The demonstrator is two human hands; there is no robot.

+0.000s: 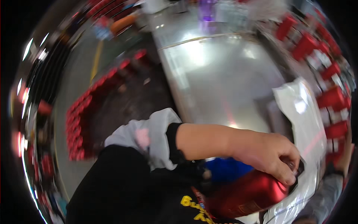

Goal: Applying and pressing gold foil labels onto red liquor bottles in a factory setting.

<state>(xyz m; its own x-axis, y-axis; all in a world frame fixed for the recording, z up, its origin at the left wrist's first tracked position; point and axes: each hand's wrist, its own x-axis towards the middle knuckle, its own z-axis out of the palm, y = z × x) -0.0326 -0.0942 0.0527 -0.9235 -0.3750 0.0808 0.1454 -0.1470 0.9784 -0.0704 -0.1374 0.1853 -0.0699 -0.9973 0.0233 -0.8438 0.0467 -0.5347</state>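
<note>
My left hand (274, 155) reaches across from the left, with its grey sleeve pushed up. Its thumb and fingers are closed around the dark top end of a shiny red metallic bottle (246, 194), which lies tilted close to my body and has a gold rectangular mark on its side. At the far right rim, my right forearm (345, 158) stretches up beside red boxes; the fingers of that hand are lost at the picture's edge. A crumpled white plastic sheet (307, 119) lies just beyond the bottle, between the two arms.
A shiny metal worktable (223, 74) stretches ahead. Red boxes (332, 97) with white pieces line its right side. To the left, several red cylinders (80, 123) stand along the edge of a dark surface (126, 97). Something purple (206, 10) stands at the far end. Much is blurred.
</note>
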